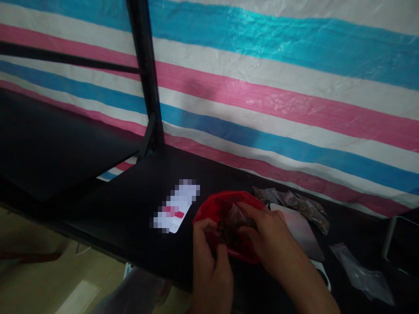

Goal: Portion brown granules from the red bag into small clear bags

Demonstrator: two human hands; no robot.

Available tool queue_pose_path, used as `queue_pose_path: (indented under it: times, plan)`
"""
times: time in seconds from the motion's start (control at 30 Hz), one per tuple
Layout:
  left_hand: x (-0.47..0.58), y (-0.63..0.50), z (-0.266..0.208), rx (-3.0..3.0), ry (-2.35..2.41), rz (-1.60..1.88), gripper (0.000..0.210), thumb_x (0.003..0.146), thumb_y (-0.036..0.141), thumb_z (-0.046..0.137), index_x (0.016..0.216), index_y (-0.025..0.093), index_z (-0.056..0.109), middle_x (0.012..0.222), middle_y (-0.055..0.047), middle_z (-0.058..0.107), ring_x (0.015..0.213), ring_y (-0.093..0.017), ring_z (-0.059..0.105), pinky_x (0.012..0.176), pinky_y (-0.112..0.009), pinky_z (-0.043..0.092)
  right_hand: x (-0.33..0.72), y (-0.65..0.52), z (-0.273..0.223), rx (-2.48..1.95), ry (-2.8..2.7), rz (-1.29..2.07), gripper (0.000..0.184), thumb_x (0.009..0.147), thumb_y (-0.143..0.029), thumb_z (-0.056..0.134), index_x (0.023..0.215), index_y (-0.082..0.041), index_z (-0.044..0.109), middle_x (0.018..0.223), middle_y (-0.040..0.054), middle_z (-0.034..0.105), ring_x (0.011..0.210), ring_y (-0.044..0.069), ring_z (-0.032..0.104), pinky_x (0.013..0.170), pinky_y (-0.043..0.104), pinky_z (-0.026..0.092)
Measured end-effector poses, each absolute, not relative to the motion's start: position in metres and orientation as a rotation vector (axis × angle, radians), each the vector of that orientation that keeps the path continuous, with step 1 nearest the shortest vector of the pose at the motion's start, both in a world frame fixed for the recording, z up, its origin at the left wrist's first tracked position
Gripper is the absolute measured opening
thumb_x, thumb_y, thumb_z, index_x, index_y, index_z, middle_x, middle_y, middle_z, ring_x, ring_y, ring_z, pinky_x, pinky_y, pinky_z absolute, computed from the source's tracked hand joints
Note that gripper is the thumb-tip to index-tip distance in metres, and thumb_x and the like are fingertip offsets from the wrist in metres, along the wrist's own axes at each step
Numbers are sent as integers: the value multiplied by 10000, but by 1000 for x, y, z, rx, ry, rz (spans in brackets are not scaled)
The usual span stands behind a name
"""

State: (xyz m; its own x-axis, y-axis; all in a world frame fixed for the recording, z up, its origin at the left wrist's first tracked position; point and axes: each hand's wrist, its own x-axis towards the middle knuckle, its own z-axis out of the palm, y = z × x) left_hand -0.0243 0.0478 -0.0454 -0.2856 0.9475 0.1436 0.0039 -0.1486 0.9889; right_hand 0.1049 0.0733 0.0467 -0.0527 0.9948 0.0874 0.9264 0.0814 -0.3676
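A red plastic bowl or bag (209, 207) lies on the black table with dark brown dried bits (225, 224) inside. Over it, my right hand (266, 233) grips a small clear plastic bag (240, 216) that holds some brown stuff. My left hand (212, 257) reaches into the near side of the red container, thumb and fingers curled in towards the dark bits. What those left fingertips pinch is too dark to make out.
Beside my right hand is a flat scale (299, 229), with filled plastic bags (306, 205) behind it. Clear bags (363, 274) and a dark tray-like object (404, 244) are further right. A lit phone (176, 211) lies left. Striped sheeting (278, 96) hangs behind.
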Motion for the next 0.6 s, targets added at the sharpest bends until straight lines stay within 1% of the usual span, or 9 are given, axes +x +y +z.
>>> queue_pose_path:
  times: [0.03,0.1,0.2,0.3,0.4,0.5,0.6]
  plan:
    - [-23,47,-46,1136,1318,1548,329,873,102,481,1171,239,517,1073,-50,586,980,-212,616,871,-360,549,105,75,47,-1926,-2030,305,611,909,-64,674,1479,-283,681,1353,88,785,1224,312,723,1050,446,487]
    - [-18,42,-45,1103,1299,1557,347,869,103,490,1184,244,520,1078,-46,585,989,-210,615,884,-350,543,104,77,47,-1962,-2022,277,557,921,-97,691,1450,-268,704,1319,97,799,1212,327,730,1037,455,497]
    - [-7,29,-41,1053,1304,1588,291,883,122,489,1138,253,537,1074,-47,582,1001,-216,605,904,-352,528,101,80,45,-2001,-2067,206,444,968,-119,640,1377,-245,756,1310,121,801,1228,347,723,1068,496,467]
    - [3,16,-39,1043,1258,1579,287,802,92,516,1035,258,536,1000,-43,571,875,-206,581,817,-346,525,98,82,43,-1999,-2096,176,429,989,-100,579,1347,-238,771,1303,129,804,1245,338,713,1072,493,446]
    - [9,6,-41,1000,1166,1538,301,733,80,545,968,266,514,904,-33,566,752,-194,555,703,-336,512,99,83,44,-1965,-2097,175,386,989,-109,568,1254,-253,809,1276,111,816,1203,321,727,1034,468,460]
    - [14,6,-43,897,1122,1475,278,761,115,568,991,266,530,863,-26,619,699,-183,581,677,-328,508,101,82,47,-1949,-2083,161,371,989,-127,573,1230,-263,820,1251,100,826,1148,316,745,1036,483,471]
    - [17,11,-42,766,1111,1412,242,835,195,593,1068,249,555,927,-32,691,644,-152,595,675,-312,518,102,79,49,-1975,-2033,149,379,981,-135,589,1265,-250,811,1243,111,828,1157,329,744,1064,518,470]
